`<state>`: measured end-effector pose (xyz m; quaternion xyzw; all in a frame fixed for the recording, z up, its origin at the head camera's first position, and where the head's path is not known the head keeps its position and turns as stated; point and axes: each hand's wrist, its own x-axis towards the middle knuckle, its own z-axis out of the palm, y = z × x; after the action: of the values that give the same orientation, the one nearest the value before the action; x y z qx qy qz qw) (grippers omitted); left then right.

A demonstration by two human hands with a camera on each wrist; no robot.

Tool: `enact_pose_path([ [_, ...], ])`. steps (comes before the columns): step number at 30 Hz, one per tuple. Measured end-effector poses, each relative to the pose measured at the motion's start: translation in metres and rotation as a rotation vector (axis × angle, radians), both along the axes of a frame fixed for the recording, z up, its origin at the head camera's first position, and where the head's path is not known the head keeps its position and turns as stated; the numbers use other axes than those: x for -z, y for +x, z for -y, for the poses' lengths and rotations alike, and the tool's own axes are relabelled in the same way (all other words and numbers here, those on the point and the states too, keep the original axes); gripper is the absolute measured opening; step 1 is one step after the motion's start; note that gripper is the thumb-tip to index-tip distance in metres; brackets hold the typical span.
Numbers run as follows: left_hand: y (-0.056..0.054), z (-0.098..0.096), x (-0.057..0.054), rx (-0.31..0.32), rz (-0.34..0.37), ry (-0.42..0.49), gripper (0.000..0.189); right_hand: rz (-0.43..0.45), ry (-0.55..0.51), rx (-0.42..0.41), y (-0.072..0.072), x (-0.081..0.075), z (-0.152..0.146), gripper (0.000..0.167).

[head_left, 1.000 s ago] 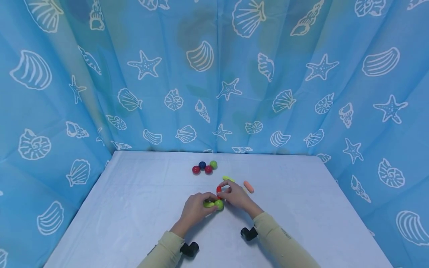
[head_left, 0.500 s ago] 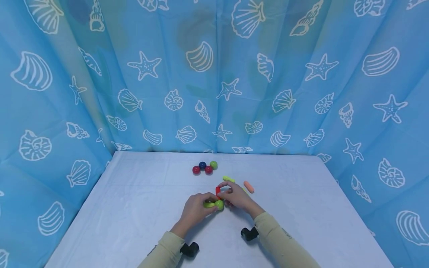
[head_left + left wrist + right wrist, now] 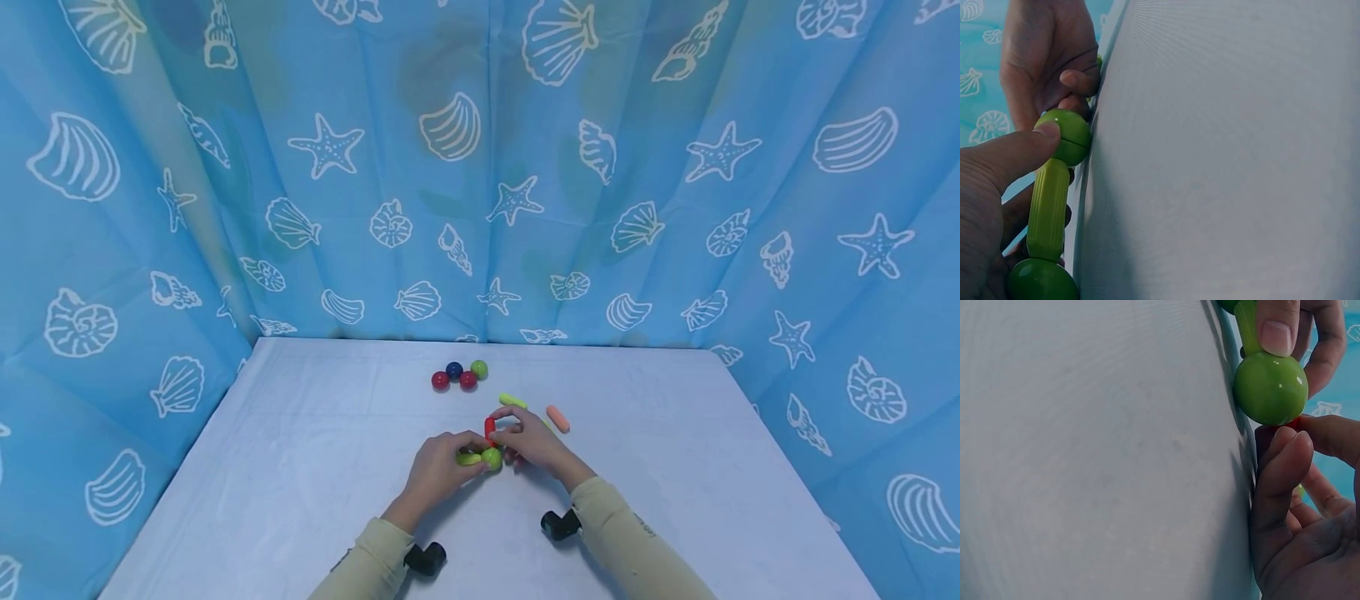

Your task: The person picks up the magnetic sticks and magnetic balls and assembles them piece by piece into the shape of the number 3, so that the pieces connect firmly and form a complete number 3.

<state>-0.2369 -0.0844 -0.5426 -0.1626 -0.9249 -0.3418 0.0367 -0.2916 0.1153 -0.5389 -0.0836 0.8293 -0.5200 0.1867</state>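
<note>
My left hand point(image 3: 438, 468) grips a green ball point(image 3: 1066, 132) with the thumb on top. That ball joins a ridged yellow-green rod point(image 3: 1049, 209), which has a second green ball point(image 3: 1042, 281) at its other end. Close on the right, my right hand point(image 3: 534, 437) pinches a short red rod point(image 3: 490, 428) between thumb and fingers. In the head view the red rod points away from the person, its near end against the gripped ball. Fingers mostly cover the red rod in the right wrist view, so I cannot tell whether it is seated in the ball.
Beyond the hands sit two red balls point(image 3: 440, 381), a dark blue ball point(image 3: 454, 372) and another green ball point(image 3: 479, 368). A yellow-green rod point(image 3: 512, 401) and an orange rod point(image 3: 558, 418) lie by the right hand, which partly hides another yellow-green piece. A shell-print curtain point(image 3: 480, 250) borders the white table point(image 3: 315, 433).
Both hands stay in place on the pieces. The red rod shifts very slightly between the frames; otherwise the scene holds still.
</note>
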Motion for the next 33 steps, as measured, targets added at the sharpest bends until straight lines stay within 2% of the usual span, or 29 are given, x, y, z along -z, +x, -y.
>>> enact_pose_path([
  [8, 0.0012, -0.0003, -0.0013, -0.01, 0.023, 0.014, 0.029, -0.005, -0.018, -0.002, 0.0006, 0.0001, -0.0004, 0.041],
  [25, 0.0012, -0.0008, -0.0017, -0.013, 0.021, 0.016, 0.028, -0.013, -0.005, 0.012, 0.0006, 0.0012, -0.0006, 0.041],
  [29, 0.0012, -0.0005, -0.002, -0.01, 0.026, 0.019, 0.029, -0.035, 0.006, 0.016, 0.0006, 0.0012, -0.0012, 0.041],
  [33, 0.0012, -0.0001, -0.0015, -0.01, 0.032, 0.02, 0.029, -0.109, 0.055, 0.025, -0.0007, 0.0002, -0.0013, 0.037],
])
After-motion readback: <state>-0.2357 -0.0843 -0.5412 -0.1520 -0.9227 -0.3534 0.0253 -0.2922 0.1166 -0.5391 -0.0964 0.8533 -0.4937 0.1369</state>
